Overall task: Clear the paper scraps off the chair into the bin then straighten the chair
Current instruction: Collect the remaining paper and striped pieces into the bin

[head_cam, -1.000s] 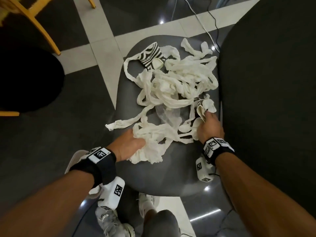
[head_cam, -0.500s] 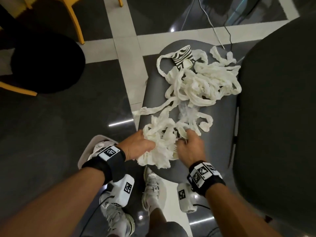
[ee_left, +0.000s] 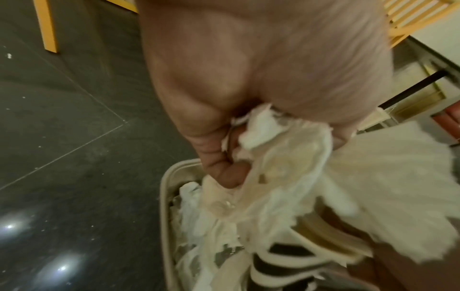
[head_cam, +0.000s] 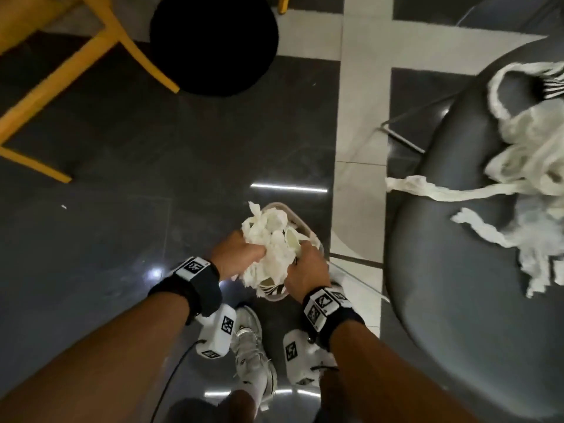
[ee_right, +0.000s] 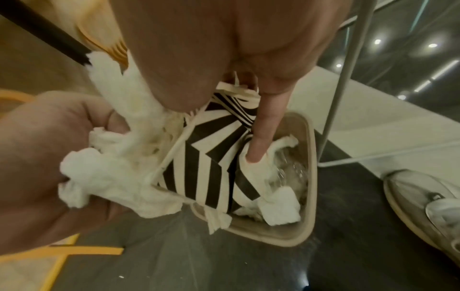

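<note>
- Both hands, left (head_cam: 236,254) and right (head_cam: 305,267), clamp a wad (head_cam: 270,239) of scraps right over the bin (ee_left: 171,177).
- Bin already holds paper.
- Far right, more scraps (head_cam: 525,141) still litter the chair (head_cam: 457,270).
- Clearing looks partway done; straightening not yet begun.

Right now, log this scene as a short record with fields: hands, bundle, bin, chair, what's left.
left hand: grips the paper bundle
right hand: grips the same bundle from the other side
bundle position: over the bin
bin contents: white scraps and a black-and-white striped paper
chair: long white paper strips lie on its seat
left to do: clear those strips, straighten the chair
</note>
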